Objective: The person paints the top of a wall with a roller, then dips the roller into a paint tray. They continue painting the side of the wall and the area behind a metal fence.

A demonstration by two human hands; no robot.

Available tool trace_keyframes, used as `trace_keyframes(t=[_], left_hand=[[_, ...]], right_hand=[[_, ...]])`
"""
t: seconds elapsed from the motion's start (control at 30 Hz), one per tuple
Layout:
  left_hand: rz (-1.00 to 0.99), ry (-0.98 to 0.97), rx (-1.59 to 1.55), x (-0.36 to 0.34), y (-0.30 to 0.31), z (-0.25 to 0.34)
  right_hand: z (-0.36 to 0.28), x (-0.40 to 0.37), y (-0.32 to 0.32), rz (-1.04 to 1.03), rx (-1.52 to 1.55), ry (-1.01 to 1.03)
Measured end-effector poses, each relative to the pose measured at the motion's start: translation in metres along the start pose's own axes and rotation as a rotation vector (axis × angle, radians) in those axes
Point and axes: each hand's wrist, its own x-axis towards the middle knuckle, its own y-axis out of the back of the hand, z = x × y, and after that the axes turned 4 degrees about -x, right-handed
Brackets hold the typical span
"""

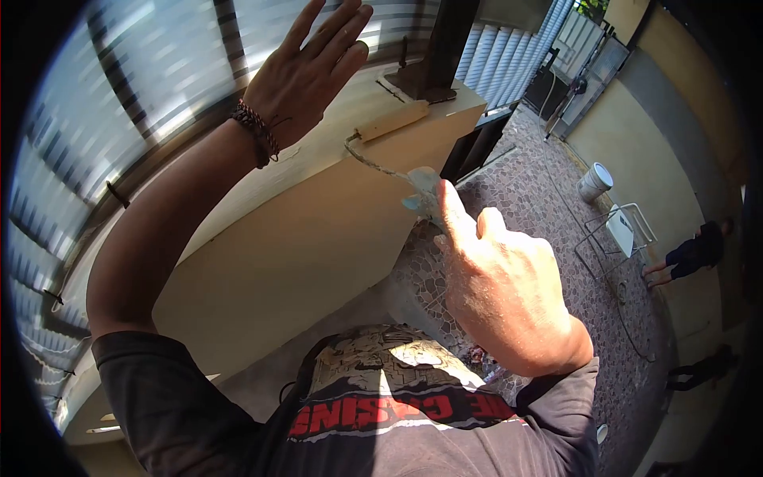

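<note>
My left hand (pixel 306 79) is raised with its fingers stretched out and holds nothing. It is above the wall's top ledge, in front of the corrugated panels, with a braided bracelet on the wrist. My right hand (pixel 505 278), dusted with pale powder, is closed with its index finger extended. It appears to grip a trowel (pixel 377 165) by its blade end. The trowel's pale wooden handle (pixel 393 121) points away along the wall's edge, joined by a bent metal shank. Most of the blade is hidden behind my fingers.
A low plastered wall (pixel 302 230) runs beside me, with a dark metal post (pixel 433 56) on top. On the stone-patterned floor (pixel 532 175) stand a white bucket (pixel 596 181) and a chair (pixel 620 230). A cable crosses the floor. People stand at right.
</note>
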Motion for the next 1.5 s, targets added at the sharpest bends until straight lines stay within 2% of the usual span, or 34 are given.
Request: trace_keyframes(t=[0.13,0.2,0.27,0.33,0.4,0.47,0.53,0.57,0.63,0.67,0.7,0.73,0.8,0.83,0.9,0.93,1.0,1.03,1.1,1.27,1.33,1.47,1.5], left_hand=[[0.030,0.002,-0.010,-0.003,0.000,0.002],[0.019,0.025,0.014,-0.011,0.007,-0.001],[0.003,0.115,-0.068,-0.033,0.029,-0.008],[-0.057,0.203,0.009,-0.056,0.045,-0.020],[-0.047,0.294,0.072,-0.078,0.062,-0.028],[-0.045,0.382,0.114,-0.098,0.075,-0.033],[0.028,0.420,0.164,-0.111,0.083,-0.033],[0.034,0.413,0.206,-0.112,0.084,-0.032],[-0.069,0.465,0.293,-0.112,0.084,-0.031],[-0.154,0.512,0.367,-0.111,0.082,-0.033],[-0.014,0.443,0.346,-0.106,0.071,-0.035],[-0.018,0.456,0.342,-0.103,0.070,-0.032],[-0.110,0.551,0.390,-0.098,0.069,-0.027],[-0.105,0.555,0.387,-0.098,0.065,-0.030],[0.013,0.423,0.341,-0.103,0.053,-0.038],[0.014,0.432,0.331,-0.107,0.051,-0.039],[-0.133,0.419,0.531,-0.114,0.047,-0.046],[-0.139,0.417,0.517,-0.112,0.047,-0.044],[0.106,0.327,0.352,-0.103,0.050,-0.038],[0.146,0.290,0.333,-0.107,0.049,-0.040],[-0.031,0.366,0.399,-0.113,0.049,-0.042],[-0.085,0.367,0.444,-0.118,0.048,-0.046],[-0.112,0.358,0.489,-0.118,0.047,-0.047]], right_hand=[[0.018,-0.029,0.010,0.099,0.006,-0.050],[0.036,-0.045,0.013,0.131,0.195,-0.089],[0.083,-0.067,-0.030,0.299,0.601,-0.037],[0.103,-0.084,-0.048,0.101,1.182,-0.359],[0.128,-0.101,-0.073,-0.045,1.479,-0.434],[0.133,-0.110,-0.107,0.043,1.634,-0.400],[0.134,-0.108,-0.127,0.030,1.894,-0.334],[0.133,-0.103,-0.134,0.013,1.907,-0.322],[0.129,-0.087,-0.145,-0.026,2.146,-0.149],[0.123,-0.080,-0.148,-0.045,2.159,-0.148],[0.114,-0.070,-0.150,0.006,2.028,-0.203],[0.108,-0.060,-0.150,0.059,1.890,-0.254],[0.103,-0.049,-0.132,-0.012,1.849,-0.275],[0.097,-0.043,-0.126,-0.026,1.839,-0.247],[0.086,-0.030,-0.103,-0.020,1.802,-0.205],[0.086,-0.023,-0.088,-0.019,1.688,-0.181],[0.084,-0.007,-0.064,-0.028,1.574,-0.068],[0.080,0.003,-0.054,-0.062,1.532,-0.054],[0.071,0.024,-0.036,-0.148,1.418,-0.046],[0.052,0.067,-0.023,-0.241,1.157,-0.008],[0.044,0.082,-0.018,-0.229,1.037,0.069],[0.023,0.112,-0.014,-0.180,0.695,0.013],[0.017,0.122,-0.013,-0.179,0.688,0.010]])
